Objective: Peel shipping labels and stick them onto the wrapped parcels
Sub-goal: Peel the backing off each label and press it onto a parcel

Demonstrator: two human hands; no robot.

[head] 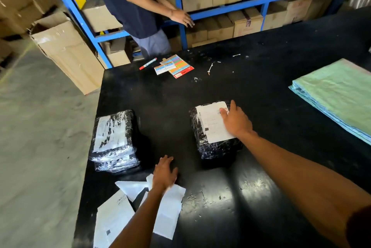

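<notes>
Nearest you, loose label sheets [114, 215] and peeled white backing paper [170, 203] lie at the table's [241, 197] near-left edge, directly under your left forearm. Your left hand [163, 172] hovers just past them, fingers relaxed and gripping nothing, so it is the nearer hand for the next sheet; you'd draw back toward yourself to reach it. Beyond and left sits a stack of wrapped parcels [114, 141], already labelled on top, long axis running away from you. Further right, your right hand [236, 120] lies flat, fingers straight, pressing the shipping label [210, 123] onto the second parcel [214, 147], whose long axis also runs away from you.
</notes>
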